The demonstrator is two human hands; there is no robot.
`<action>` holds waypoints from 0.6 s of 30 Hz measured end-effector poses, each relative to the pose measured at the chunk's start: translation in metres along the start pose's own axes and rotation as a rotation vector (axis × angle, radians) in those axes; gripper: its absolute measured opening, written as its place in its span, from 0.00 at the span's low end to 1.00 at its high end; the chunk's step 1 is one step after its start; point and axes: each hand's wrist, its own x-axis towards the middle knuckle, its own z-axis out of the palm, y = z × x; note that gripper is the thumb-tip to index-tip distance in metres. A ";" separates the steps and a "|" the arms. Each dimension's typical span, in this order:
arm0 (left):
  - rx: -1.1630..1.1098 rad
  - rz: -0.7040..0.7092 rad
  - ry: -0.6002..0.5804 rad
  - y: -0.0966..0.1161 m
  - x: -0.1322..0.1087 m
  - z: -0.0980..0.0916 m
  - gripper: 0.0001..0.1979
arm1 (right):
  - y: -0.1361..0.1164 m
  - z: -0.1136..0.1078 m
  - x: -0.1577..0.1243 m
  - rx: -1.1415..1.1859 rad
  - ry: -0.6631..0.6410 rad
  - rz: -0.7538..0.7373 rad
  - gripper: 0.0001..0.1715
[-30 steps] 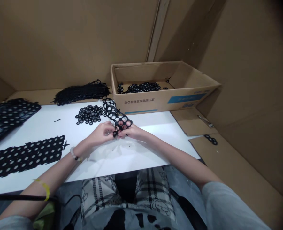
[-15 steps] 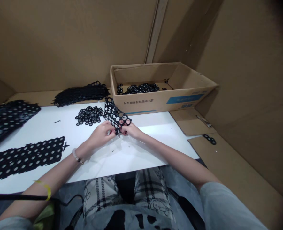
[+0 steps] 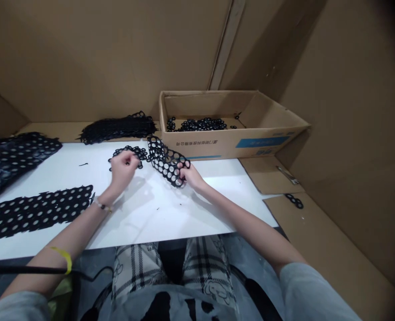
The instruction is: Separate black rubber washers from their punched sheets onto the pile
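Dotted sheet [image 3: 39,211]: lay flat at ten o'clock.
Right hand [image 3: 190,176]: pinched the net's right end.
Net [image 3: 164,165]: stretched out at twelve o'clock.
Left hand [image 3: 122,168]: curled at eleven, over the ring pile [image 3: 140,153]; couldn't tell whether it pinched anything.
Box [image 3: 197,149]: stood at one o'clock.

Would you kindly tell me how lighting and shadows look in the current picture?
Head view: a soft shadow falls on the white tabletop beside the left hand; a darker diagonal patch crosses the cardboard wall; the upper right corner goes nearly black.
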 end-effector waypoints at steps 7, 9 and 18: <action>0.477 0.047 -0.028 -0.044 0.023 -0.020 0.15 | -0.017 -0.018 -0.005 -0.328 0.025 -0.236 0.15; 0.548 0.028 -0.136 -0.049 0.018 -0.016 0.15 | -0.031 -0.021 -0.009 -0.501 0.038 -0.296 0.21; 0.552 0.051 -0.267 -0.040 0.007 -0.007 0.22 | -0.150 -0.004 -0.014 -0.468 0.006 -0.006 0.24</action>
